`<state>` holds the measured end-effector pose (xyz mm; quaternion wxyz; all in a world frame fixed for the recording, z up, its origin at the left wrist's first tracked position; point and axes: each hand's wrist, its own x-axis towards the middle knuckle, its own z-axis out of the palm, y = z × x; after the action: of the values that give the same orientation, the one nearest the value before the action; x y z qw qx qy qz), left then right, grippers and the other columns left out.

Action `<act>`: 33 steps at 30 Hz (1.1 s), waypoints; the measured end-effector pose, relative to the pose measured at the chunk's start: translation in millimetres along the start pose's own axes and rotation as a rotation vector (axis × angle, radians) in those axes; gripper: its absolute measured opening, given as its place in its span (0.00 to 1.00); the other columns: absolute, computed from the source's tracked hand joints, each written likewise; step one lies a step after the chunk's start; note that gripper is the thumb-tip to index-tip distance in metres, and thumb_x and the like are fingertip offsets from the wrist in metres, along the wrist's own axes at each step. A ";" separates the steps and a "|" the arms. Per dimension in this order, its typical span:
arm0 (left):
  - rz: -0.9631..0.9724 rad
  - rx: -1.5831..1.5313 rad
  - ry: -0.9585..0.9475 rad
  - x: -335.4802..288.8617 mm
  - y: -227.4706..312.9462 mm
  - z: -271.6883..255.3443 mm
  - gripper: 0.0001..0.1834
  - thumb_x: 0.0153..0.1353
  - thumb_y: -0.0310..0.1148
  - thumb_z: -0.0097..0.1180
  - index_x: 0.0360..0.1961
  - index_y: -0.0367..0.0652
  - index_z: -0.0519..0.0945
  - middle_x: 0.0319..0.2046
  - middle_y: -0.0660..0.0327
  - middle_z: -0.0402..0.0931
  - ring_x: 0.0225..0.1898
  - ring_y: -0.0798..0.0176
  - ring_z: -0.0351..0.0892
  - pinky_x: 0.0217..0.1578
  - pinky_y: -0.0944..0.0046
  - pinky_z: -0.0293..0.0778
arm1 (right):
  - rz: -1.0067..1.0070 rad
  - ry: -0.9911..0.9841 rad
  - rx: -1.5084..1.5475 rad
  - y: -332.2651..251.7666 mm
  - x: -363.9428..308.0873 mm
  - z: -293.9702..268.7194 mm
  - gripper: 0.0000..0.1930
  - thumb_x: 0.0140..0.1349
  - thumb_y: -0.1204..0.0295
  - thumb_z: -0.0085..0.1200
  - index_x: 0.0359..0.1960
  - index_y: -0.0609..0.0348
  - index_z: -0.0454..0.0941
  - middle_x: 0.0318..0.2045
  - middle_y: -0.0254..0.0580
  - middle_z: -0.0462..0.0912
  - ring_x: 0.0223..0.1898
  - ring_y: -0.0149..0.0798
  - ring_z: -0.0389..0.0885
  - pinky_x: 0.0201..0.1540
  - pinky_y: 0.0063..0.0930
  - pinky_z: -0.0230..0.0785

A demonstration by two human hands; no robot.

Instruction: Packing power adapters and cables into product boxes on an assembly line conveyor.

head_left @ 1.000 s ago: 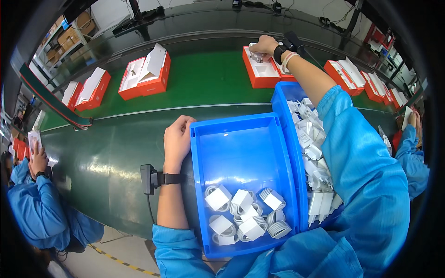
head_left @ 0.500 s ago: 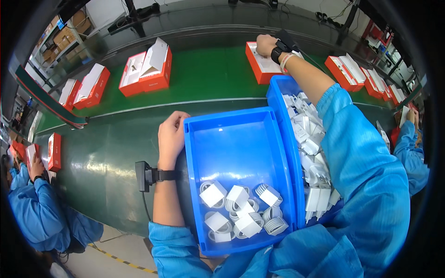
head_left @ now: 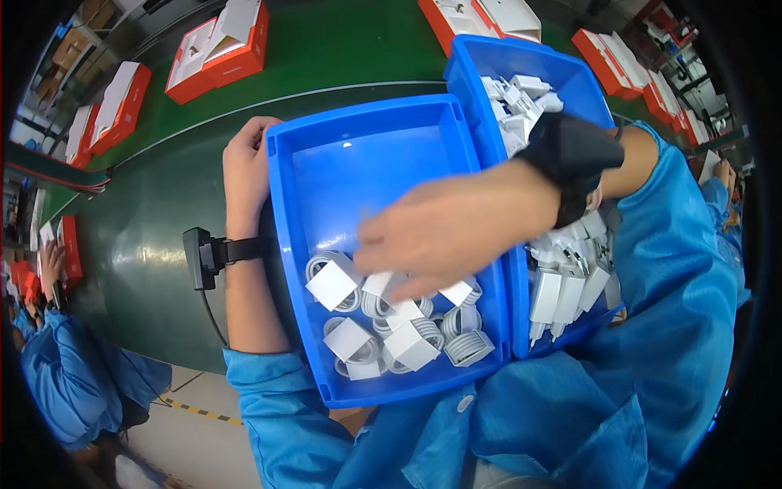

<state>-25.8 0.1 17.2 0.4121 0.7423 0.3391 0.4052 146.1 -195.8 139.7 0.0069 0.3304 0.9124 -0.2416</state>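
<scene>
right hand [head_left: 440,226] hangs, blurred, over paper-banded white cable coils [head_left: 410,345].
its fingers bend loosely; whether they grasp a coil, i cannot tell. several coils are left toward the near edge of the blue tray [head_left: 375,167], and white adapters [head_left: 546,295] are left in the adjoining blue bin [head_left: 574,81]. left hand [head_left: 246,163] curls at the tray's far left corner, grip unclear. beyond the bin's far edge, a red box [head_left: 466,24] stands open, its contents mostly out of view.

Glossy blue plastic bin [head_left: 366,175]; matt white paper bands [head_left: 350,340] round smooth, plastic-coated coiled cables [head_left: 467,348]; smooth white plastic power adapters [head_left: 545,298]; faintly sheened cloth sleeve [head_left: 680,244]
</scene>
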 end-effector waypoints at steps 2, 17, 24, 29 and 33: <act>-0.004 -0.058 -0.024 2.1 -2.4 3.0 0.09 0.65 0.29 0.53 0.37 0.34 0.81 0.26 0.62 0.80 0.30 0.73 0.75 0.33 0.71 0.71 | 0.086 -0.017 -0.016 -12.4 1.1 14.3 0.21 0.64 0.60 0.57 0.45 0.69 0.69 0.37 0.57 0.77 0.38 0.55 0.80 0.37 0.45 0.74; 0.011 -0.033 -0.019 -4.5 8.5 -1.8 0.09 0.67 0.28 0.51 0.36 0.33 0.81 0.28 0.61 0.81 0.30 0.74 0.76 0.33 0.72 0.73 | 0.952 0.845 0.078 169.0 -135.9 -120.7 0.22 0.62 0.50 0.60 0.39 0.59 0.85 0.33 0.38 0.84 0.32 0.29 0.79 0.38 0.25 0.73; 0.006 -0.004 0.001 -9.1 6.8 -5.3 0.09 0.67 0.28 0.51 0.37 0.33 0.81 0.28 0.61 0.81 0.30 0.74 0.76 0.32 0.71 0.73 | 1.315 0.732 0.227 222.9 -174.7 -112.1 0.21 0.57 0.57 0.64 0.26 0.69 0.83 0.21 0.45 0.83 0.18 0.35 0.82 0.27 0.28 0.77; -0.018 -0.041 -0.011 -8.6 6.6 -3.7 0.09 0.67 0.28 0.51 0.37 0.33 0.81 0.27 0.62 0.80 0.30 0.75 0.75 0.32 0.73 0.72 | 1.347 0.594 -0.113 222.6 -171.2 -106.6 0.15 0.57 0.66 0.62 0.24 0.70 0.82 0.19 0.47 0.83 0.18 0.35 0.83 0.23 0.25 0.76; -0.003 -0.043 -0.006 -8.1 6.6 -4.4 0.09 0.67 0.28 0.51 0.37 0.33 0.80 0.28 0.62 0.80 0.30 0.75 0.75 0.32 0.73 0.71 | 1.441 0.564 -0.078 228.1 -172.8 -104.4 0.13 0.56 0.69 0.62 0.23 0.70 0.83 0.19 0.45 0.84 0.17 0.35 0.83 0.23 0.27 0.78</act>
<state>-32.2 -8.0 21.9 0.4294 0.7340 0.3302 0.4097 434.8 -101.2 162.2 -0.0585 0.8909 0.4473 -0.0522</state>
